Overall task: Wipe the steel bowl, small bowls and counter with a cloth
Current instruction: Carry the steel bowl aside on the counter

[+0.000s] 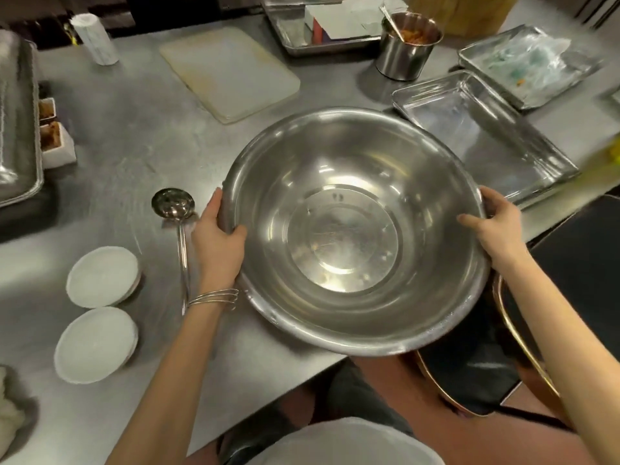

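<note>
Hands grip the steel bowl by opposite rims, left hand and right hand both clamped, tilting it over the counter edge, probably to expose its inside for wiping, two small bowls left of it.

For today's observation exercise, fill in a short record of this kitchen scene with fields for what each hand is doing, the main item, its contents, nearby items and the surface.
left hand: left hand in a grip on the steel bowl's left rim
right hand: right hand holding the right rim
main item: steel bowl, tilted toward the camera, partly over the counter edge
contents: no food; a few small specks near the bottom
nearby items: ladle and two small bowls to its left, cutting board behind
surface: steel counter
cloth: none in either hand
</note>
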Demonstrator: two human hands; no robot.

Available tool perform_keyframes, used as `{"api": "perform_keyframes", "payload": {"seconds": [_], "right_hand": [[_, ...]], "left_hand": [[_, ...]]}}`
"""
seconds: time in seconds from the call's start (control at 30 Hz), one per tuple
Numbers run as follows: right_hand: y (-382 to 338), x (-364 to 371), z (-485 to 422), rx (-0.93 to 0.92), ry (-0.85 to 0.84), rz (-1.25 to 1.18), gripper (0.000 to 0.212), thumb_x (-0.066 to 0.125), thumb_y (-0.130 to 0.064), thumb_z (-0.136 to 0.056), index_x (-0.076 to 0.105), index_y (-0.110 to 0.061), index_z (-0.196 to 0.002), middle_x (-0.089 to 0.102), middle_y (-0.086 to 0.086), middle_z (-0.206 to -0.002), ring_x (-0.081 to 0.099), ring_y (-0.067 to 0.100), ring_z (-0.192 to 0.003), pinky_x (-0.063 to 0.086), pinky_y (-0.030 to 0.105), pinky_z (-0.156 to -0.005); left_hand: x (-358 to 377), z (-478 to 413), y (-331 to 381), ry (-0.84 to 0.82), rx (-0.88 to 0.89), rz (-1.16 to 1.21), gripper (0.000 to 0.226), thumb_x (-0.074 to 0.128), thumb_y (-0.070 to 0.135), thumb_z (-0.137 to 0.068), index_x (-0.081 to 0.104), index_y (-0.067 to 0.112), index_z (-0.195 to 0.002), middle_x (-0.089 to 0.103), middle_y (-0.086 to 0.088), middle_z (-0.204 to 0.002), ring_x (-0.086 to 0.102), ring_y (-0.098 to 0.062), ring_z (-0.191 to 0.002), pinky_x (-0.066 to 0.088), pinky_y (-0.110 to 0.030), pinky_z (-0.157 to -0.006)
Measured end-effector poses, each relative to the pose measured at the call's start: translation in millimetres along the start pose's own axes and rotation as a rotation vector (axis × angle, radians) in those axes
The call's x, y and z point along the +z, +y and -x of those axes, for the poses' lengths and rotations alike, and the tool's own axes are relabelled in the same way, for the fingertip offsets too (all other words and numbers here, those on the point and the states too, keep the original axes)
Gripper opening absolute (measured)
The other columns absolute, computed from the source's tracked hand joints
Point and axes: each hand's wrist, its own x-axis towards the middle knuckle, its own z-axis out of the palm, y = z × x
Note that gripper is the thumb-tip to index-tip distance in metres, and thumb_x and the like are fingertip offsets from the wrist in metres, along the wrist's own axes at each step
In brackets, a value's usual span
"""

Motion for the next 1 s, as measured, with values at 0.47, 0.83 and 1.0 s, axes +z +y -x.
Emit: {"api": "perform_keyframes", "payload": {"seconds": [0.47,0.83,1.0], "right_hand": [[48,-3,-168,0.018,-0.112,0.012,0.056,0.065,0.003,-0.074,0.052,-0.01,-0.128,0.062,0.004,-0.117,0.06,0.02,-0.106,0.048,0.038,-0.096],[54,19,-234,-0.05,-0.145,0.04,0.058,0.062,0.004,-0.075,0.053,-0.012,-0.13,0.061,-0.002,-0.118,0.058,0.011,-0.102,0.044,0.019,-0.087],[48,26,-258,-0.052,-0.162,0.057,0.06,0.062,0.002,-0.076,0.05,-0.014,-0.133,0.059,-0.003,-0.12,0.057,0.012,-0.105,0.045,0.024,-0.091]], "left_hand": [[133,-55,-2,0.082,-0.106,-0.071,0.064,0.057,-0.005,-0.084,0.036,0.012,-0.142,0.051,-0.005,-0.135,0.051,-0.006,-0.112,0.037,-0.011,-0.094],[171,-95,-13,0.123,-0.133,-0.12,0.063,0.054,-0.008,-0.083,0.036,0.008,-0.142,0.048,0.009,-0.119,0.05,0.015,-0.079,0.035,0.007,-0.073],[182,-110,-14,0.168,-0.112,-0.146,0.06,0.055,-0.005,-0.084,0.039,0.008,-0.14,0.053,0.022,-0.096,0.045,0.029,-0.063,0.034,0.007,-0.064]]}}
